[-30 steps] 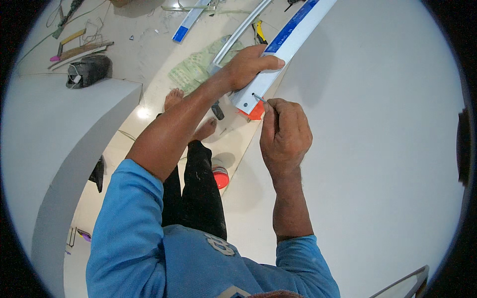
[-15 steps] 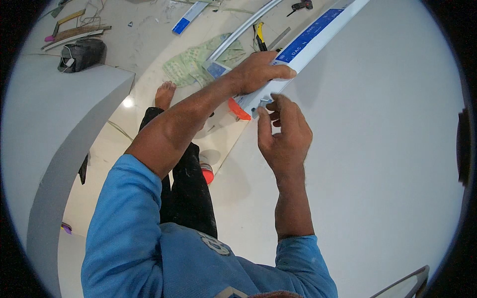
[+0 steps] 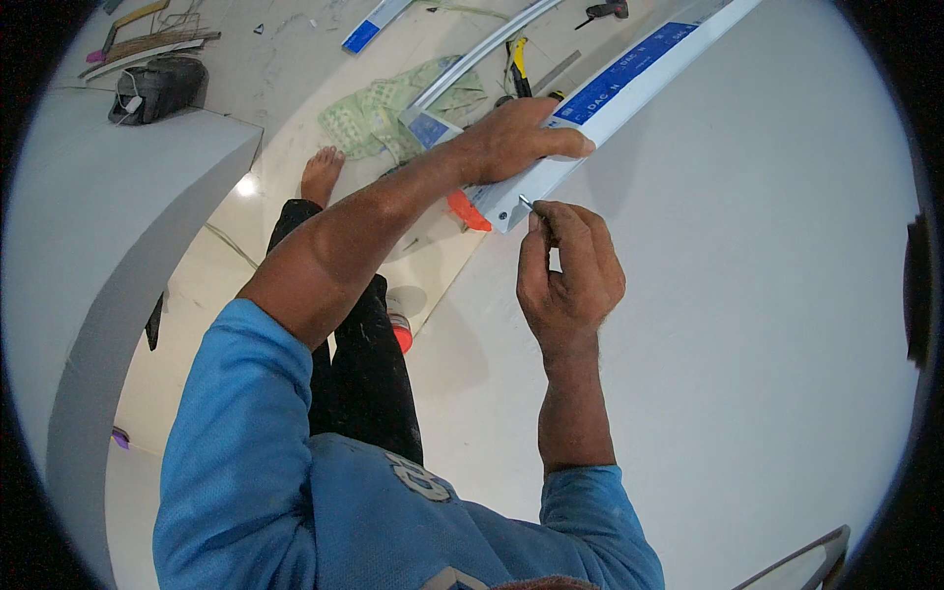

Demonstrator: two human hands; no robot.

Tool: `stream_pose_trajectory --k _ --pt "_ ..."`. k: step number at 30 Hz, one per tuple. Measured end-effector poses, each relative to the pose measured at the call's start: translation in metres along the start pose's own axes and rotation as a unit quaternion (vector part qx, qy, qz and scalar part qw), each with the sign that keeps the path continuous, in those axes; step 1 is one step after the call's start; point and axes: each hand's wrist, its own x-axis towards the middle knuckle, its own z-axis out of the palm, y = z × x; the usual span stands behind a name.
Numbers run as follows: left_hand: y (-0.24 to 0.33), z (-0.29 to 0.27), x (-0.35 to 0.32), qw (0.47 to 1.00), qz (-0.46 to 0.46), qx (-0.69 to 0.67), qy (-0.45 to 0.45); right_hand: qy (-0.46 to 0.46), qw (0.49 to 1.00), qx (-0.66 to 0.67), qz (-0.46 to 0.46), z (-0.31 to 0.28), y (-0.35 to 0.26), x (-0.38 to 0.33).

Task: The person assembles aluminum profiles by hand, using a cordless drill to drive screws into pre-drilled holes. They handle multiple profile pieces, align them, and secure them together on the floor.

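My left hand lies over the lower end of a long white bar with a blue label and holds it against the white wall. An orange piece sticks out below that hand. Just under the bar's end, my right hand pinches a small metal screw between thumb and forefinger, its tip touching the bar's end face.
Far below on the pale floor lie a green cloth, a curved white rail, yellow-handled tools, a drill and a black bag. My bare foot shows below. A curved white wall rises at left.
The right hand, earlier beside the orange piece at the bar's end, now holds a small screw at the end face. The left hand slid along the bar; the view shifted.
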Motion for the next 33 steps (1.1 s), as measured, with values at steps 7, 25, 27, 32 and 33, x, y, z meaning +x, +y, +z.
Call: stream_pose_trajectory --k 7,25,27,32,33 --pt "0.008 0.000 -0.006 1.000 0.004 -0.010 -0.006 0.016 1.000 -0.003 -0.026 0.009 0.002 0.000" --pt "0.005 -0.004 -0.004 1.000 -0.002 0.013 -0.002 0.043 0.999 0.015 0.010 0.019 -0.002 -0.009" --pt "0.004 -0.001 -0.005 1.000 0.006 0.008 0.005 0.044 0.999 0.014 0.012 0.019 -0.005 -0.008" --pt "0.007 -0.005 -0.007 1.000 -0.010 -0.008 -0.017 0.032 0.999 0.000 -0.005 0.020 -0.001 -0.005" --pt "0.006 -0.005 -0.007 1.000 -0.016 -0.010 -0.014 0.031 0.999 0.000 -0.008 0.021 0.000 -0.005"
